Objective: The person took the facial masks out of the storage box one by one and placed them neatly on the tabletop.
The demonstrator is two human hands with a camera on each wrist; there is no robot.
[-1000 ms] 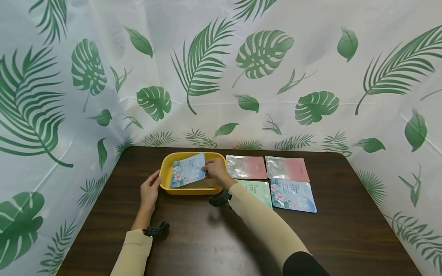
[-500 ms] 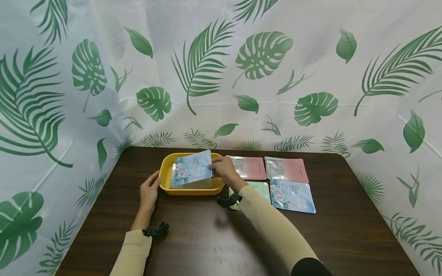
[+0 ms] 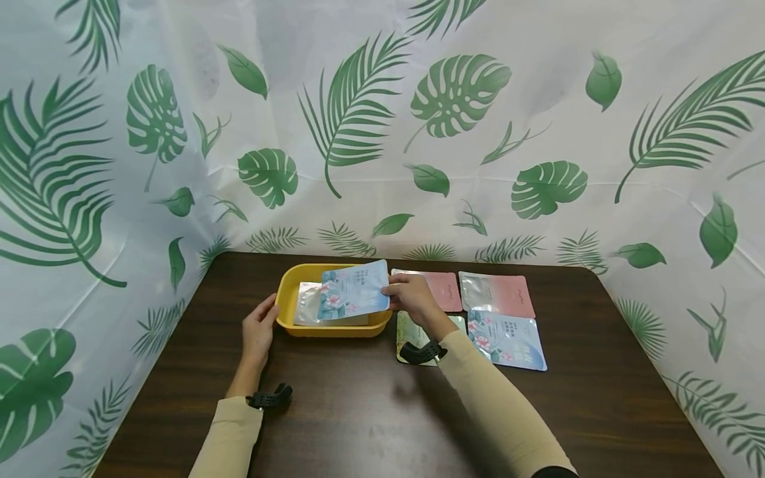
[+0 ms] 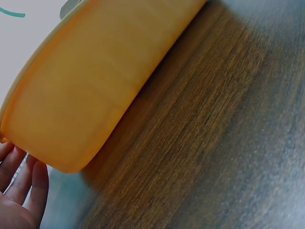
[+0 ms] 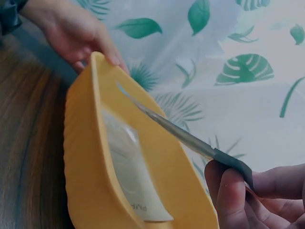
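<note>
Against the left end of a yellow plastic basket (image 3: 331, 331), my left hand (image 3: 258, 332) holds the outside with its fingertips at the rim. My right hand (image 3: 412, 297) pinches the right edge of a blue flowered face-mask packet (image 3: 352, 290), raised above the basket's right part. Seen edge-on in the right wrist view, this packet (image 5: 176, 129) is thin and slightly bent, between thumb and fingers. Inside the basket lies a silvery face-mask packet (image 3: 307, 300), partly hidden by the blue one. In the left wrist view, the left fingers (image 4: 40, 179) touch the basket's outer wall (image 4: 86, 90).
Right of the basket lie two pink-and-silver packets (image 3: 498, 293), one partly behind the right hand. Nearer are a green packet (image 3: 412, 332), partly under the right wrist, and another blue flowered packet (image 3: 508, 340). All lie on a dark wooden table (image 3: 346, 411) before a leaf-patterned curtain (image 3: 370, 199).
My right hand has moved right and lifted the blue packet up from within the basket, uncovering more of the silvery packet beneath. The left hand has stayed at the basket's end.
</note>
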